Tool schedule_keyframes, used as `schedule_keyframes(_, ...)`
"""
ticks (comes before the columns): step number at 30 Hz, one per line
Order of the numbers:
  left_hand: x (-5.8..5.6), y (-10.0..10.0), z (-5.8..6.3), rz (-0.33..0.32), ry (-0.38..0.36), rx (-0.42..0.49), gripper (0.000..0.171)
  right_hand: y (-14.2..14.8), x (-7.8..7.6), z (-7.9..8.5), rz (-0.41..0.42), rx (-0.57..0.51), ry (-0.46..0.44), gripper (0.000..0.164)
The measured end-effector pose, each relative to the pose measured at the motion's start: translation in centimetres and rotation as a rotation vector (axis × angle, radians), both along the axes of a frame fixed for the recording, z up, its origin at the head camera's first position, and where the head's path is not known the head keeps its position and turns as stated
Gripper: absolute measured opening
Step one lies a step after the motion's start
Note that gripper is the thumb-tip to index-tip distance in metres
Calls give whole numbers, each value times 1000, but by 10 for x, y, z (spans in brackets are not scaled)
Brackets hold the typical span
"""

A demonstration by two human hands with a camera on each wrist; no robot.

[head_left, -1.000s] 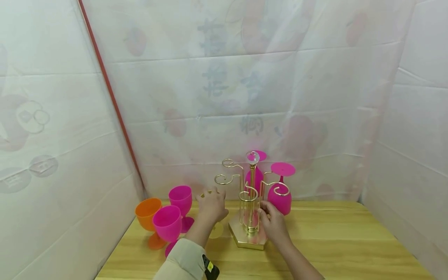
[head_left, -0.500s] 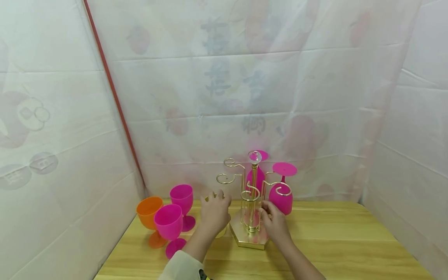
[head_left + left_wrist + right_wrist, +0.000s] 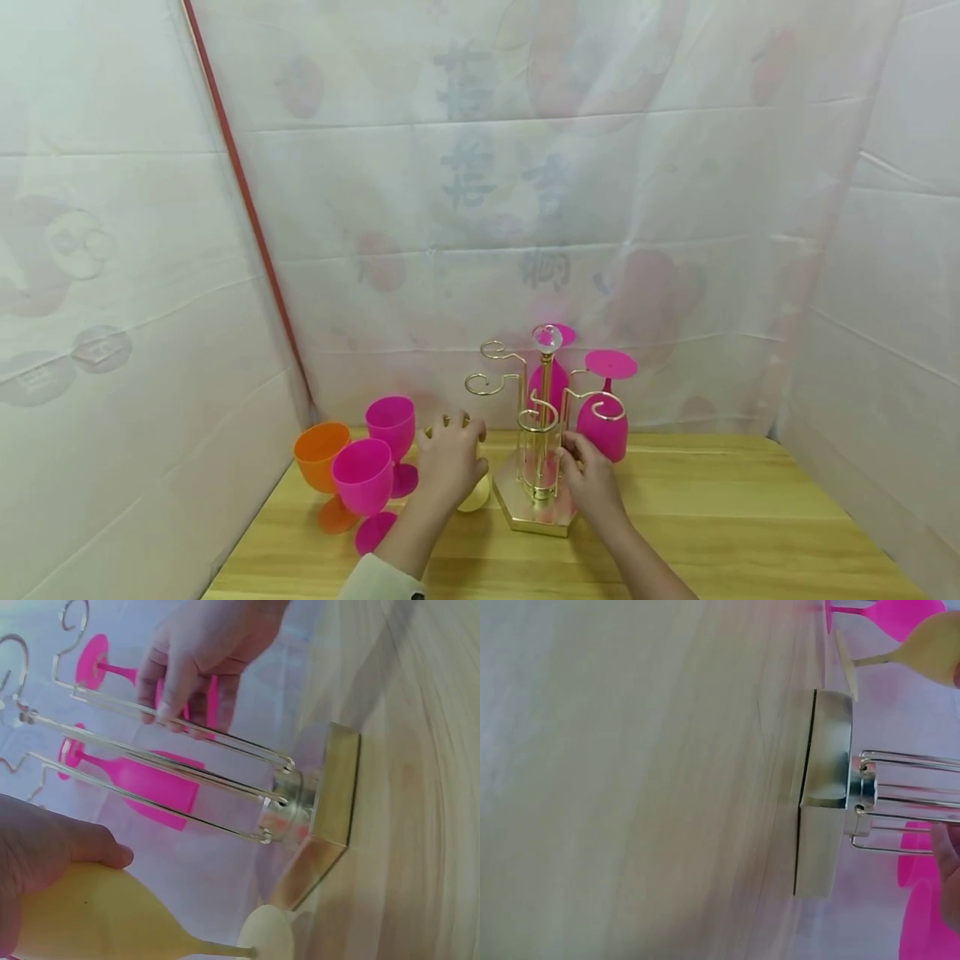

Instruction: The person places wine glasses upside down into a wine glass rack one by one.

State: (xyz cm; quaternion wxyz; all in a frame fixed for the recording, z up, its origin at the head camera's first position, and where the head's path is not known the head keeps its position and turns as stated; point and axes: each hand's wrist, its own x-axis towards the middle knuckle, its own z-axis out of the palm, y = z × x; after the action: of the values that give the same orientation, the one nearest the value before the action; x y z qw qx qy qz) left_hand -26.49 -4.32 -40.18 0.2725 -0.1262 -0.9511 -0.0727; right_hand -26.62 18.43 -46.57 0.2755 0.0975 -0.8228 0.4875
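My left hand (image 3: 450,458) grips a yellow goblet (image 3: 97,911) round its bowl, left of the gold wire rack (image 3: 534,510). In the head view the hand hides most of this goblet; its round foot shows beside the wrist. The right wrist view shows the foot tilted, near the rack's base. My right hand (image 3: 592,479) pinches an upright wire of the rack, steadying contact low on its right side. Two pink goblets hang upside down from the rack: one at the right (image 3: 602,427), another behind the centre post (image 3: 553,385).
Left of my left hand stand an orange goblet (image 3: 321,454), a pink goblet (image 3: 363,477) in front and another pink goblet (image 3: 392,425) behind, all upright. Several curled hooks (image 3: 486,384) stick out from the rack. Pale cloth walls (image 3: 420,317) enclose the wooden table (image 3: 720,517).
My left hand shifts slightly right, then back left, staying at the yellow goblet, and its forearm turns a little. My right hand stays on the rack wire. The head view shifts slightly.
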Motion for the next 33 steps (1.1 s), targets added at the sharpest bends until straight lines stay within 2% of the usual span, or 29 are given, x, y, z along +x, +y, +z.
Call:
schedule_keyframes(6,5,3,11,-77,-52,9,32,3,-1,6,-33,30,-7,20)
schedule_keyframes(11,7,5,16,-141,-159,83,33,5,-2,7,-6,2,-61,17)
schedule_keyframes(15,9,5,17,-199,-237,170,33,7,0,6,21,-19,-79,20)
schedule_keyframes(21,8,4,17,-287,-299,282,32,9,2,5,26,-11,-49,27)
schedule_keyframes(33,1,0,16,-479,-481,628,31,16,4,5,44,-50,-80,32)
